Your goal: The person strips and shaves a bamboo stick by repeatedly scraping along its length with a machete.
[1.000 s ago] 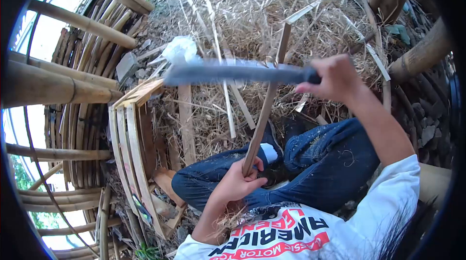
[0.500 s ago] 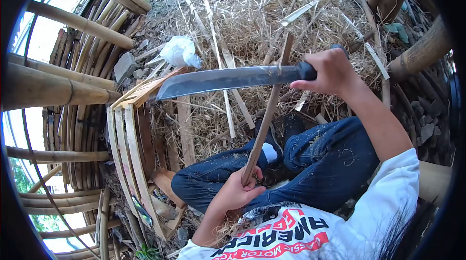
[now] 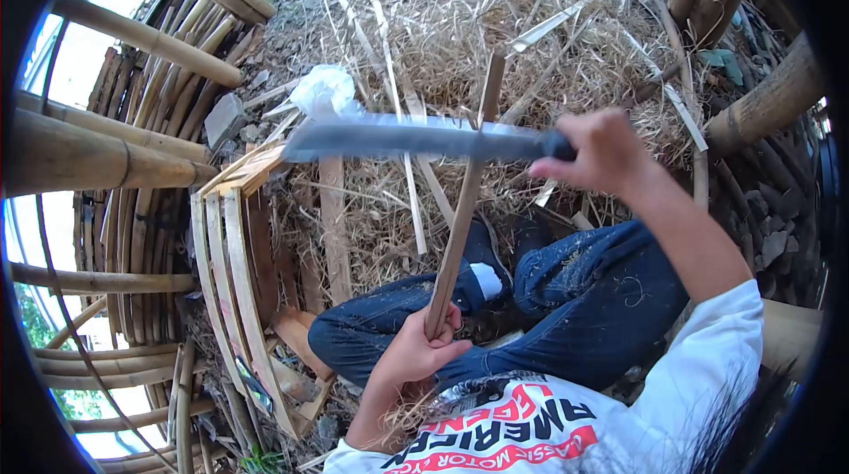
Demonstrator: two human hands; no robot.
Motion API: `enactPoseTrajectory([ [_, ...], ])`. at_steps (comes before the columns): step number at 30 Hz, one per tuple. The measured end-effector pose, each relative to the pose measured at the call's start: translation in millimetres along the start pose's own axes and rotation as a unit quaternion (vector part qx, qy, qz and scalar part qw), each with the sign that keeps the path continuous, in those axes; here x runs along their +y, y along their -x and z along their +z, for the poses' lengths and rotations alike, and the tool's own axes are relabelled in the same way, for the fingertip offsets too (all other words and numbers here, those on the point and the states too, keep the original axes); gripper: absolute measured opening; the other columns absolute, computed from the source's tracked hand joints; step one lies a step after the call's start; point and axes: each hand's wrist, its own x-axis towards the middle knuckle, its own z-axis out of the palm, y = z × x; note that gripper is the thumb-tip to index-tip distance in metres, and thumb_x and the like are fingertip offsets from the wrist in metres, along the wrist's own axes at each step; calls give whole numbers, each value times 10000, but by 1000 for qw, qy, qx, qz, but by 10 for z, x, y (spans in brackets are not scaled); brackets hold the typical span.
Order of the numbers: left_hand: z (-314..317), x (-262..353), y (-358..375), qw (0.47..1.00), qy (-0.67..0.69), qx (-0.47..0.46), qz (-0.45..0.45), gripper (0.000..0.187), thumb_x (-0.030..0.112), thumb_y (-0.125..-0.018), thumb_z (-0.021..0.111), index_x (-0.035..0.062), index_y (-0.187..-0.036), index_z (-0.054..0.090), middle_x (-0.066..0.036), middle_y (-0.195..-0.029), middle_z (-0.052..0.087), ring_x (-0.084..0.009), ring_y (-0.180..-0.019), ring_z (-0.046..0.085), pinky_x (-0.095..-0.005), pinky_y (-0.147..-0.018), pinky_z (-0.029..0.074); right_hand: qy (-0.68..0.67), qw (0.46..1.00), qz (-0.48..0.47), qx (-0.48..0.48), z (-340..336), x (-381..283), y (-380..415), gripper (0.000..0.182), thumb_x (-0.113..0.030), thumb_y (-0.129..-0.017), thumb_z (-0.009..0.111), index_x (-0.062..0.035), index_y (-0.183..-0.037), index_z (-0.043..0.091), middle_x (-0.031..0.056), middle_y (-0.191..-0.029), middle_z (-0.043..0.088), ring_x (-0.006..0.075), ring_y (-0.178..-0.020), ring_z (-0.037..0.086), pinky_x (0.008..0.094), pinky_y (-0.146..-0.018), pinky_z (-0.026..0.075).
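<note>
A narrow bamboo strip (image 3: 463, 209) slants up and away from my lap. My left hand (image 3: 420, 346) is closed around its lower end. In my right hand (image 3: 601, 151) I grip the black handle of a machete (image 3: 389, 140). The long blade lies across the strip near its upper end and points left, smeared by motion. A thin curl of shaving (image 3: 473, 118) shows where blade and strip meet. My crossed legs in jeans (image 3: 601, 297) are below, with wood dust on them.
Dry shavings (image 3: 460, 41) cover the ground ahead, with pale strips (image 3: 389, 41) among them. On the left stands a slatted wooden crate (image 3: 232, 271), with a white plastic bag (image 3: 323, 92) beyond it. Bamboo poles (image 3: 115, 156) frame the left side; another pole (image 3: 769, 94) stands right.
The strip's upper end has swung left, and my left hand has shifted slightly left and down. The machete has stayed at about the same height, its blade now blurred.
</note>
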Motion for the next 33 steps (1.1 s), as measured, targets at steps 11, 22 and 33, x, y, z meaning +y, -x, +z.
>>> enactPoseTrajectory([
  [11, -35, 190, 98, 998, -41, 50, 20, 334, 10, -753, 783, 34, -952, 516, 103, -592, 330, -3, -542, 294, -194, -516, 253, -45, 998, 29, 32, -40, 161, -153, 659, -737, -723, 631, -80, -675, 645, 53, -529, 587, 187, -454, 587, 311, -472, 471],
  [22, 30, 47, 95, 999, -26, 27, -1, 332, 7, -760, 781, 19, -957, 515, 100, -599, 332, -7, -548, 288, -193, -518, 258, 16, 997, 32, 65, -74, 276, -167, 640, -699, -728, 653, -77, -625, 547, 90, -541, 579, 247, -497, 613, 345, -530, 499],
  [33, 37, 52, 33, 998, -55, 6, 13, 286, 7, -786, 733, 17, -969, 513, 89, -601, 321, -23, -555, 292, -202, -535, 266, 6, 991, -130, 17, -67, -100, -44, 651, -740, -752, 604, -97, -650, 613, 38, -519, 596, 181, -488, 625, 329, -501, 510],
])
